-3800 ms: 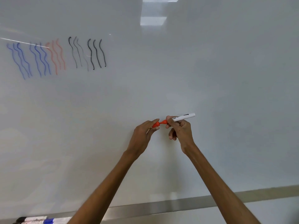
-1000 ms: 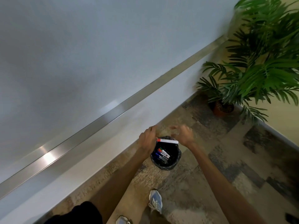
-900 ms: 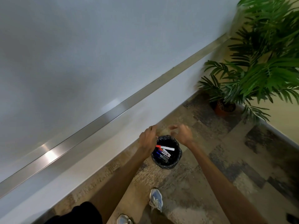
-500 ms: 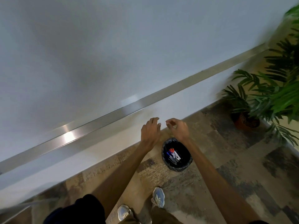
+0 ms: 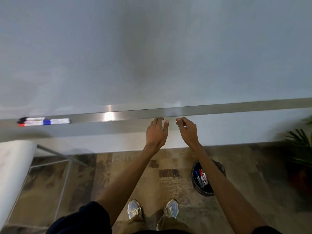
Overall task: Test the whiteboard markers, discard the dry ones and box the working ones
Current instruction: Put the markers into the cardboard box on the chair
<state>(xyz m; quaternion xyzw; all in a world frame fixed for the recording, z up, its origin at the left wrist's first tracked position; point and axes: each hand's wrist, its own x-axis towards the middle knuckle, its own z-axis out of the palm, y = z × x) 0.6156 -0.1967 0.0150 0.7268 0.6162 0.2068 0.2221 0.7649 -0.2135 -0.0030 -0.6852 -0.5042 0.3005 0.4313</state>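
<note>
Under the whiteboard point(image 5: 152, 56), on the marker tray point(image 5: 118, 116): capped markers point(image 5: 43, 121) wait at the far left.
Left hand point(image 5: 157, 132): grip spread, empty, just below the tray.
Right hand point(image 5: 187, 130): grip loosely curled, holding nothing.
Bin point(image 5: 205, 193): on the floor, under the right forearm.
Red marker point(image 5: 200, 172): held moments ago, now dropped in the bin, so judged dry; another test likely follows.

Bin point(image 5: 204, 193) partly behind right forearm point(image 5: 217, 179)
</note>
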